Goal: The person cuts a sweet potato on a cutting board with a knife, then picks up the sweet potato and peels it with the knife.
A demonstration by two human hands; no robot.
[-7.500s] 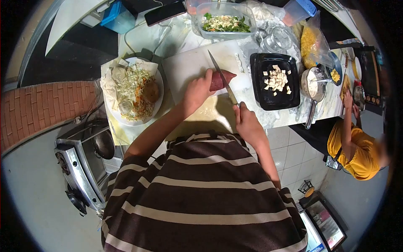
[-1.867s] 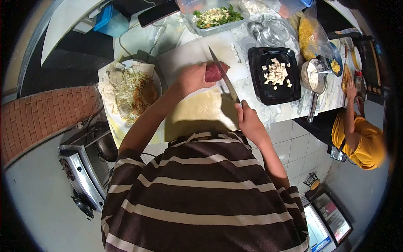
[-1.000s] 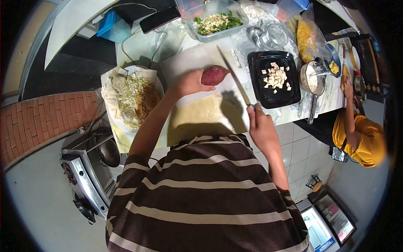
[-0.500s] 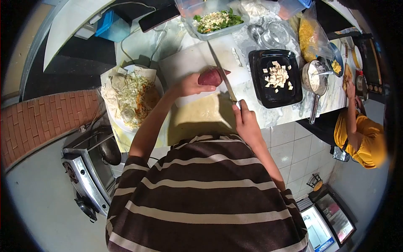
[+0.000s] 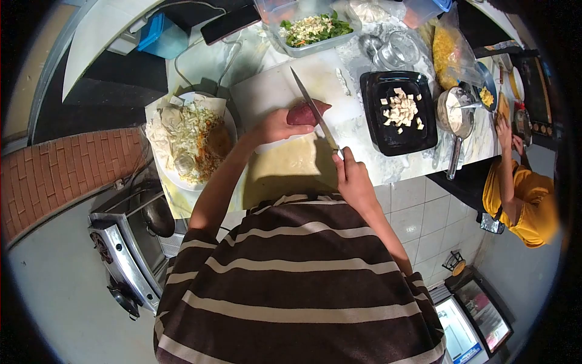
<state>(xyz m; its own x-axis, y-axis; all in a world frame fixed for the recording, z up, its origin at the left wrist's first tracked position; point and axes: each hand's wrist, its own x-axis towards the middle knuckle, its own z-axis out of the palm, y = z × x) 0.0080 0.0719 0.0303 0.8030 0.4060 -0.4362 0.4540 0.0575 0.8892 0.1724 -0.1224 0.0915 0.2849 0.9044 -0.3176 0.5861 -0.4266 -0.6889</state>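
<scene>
On the white cutting board [image 5: 257, 91] lies a reddish-purple root vegetable [image 5: 300, 115], gripped from the left by my left hand [image 5: 279, 127]. My right hand [image 5: 353, 177] is closed round the handle of a long knife [image 5: 316, 109]. The blade crosses over the vegetable near its right end and points up and left; whether it cuts into the skin is too small to tell. A black square dish [image 5: 397, 142] with pale cubes [image 5: 402, 109] is right of the board.
Left stands a plate [image 5: 232, 124] of shredded vegetables. Behind the board are a clear container [image 5: 357, 30] of greens and a phone [image 5: 230, 25]. A steel pan [image 5: 458, 130] stands right. A person in yellow [image 5: 524, 206] works at the far right.
The knife tip has swung left and the blade now lies across the vegetable instead of beside its right end. My right hand has moved slightly left and down. The other person's arms have shifted.
</scene>
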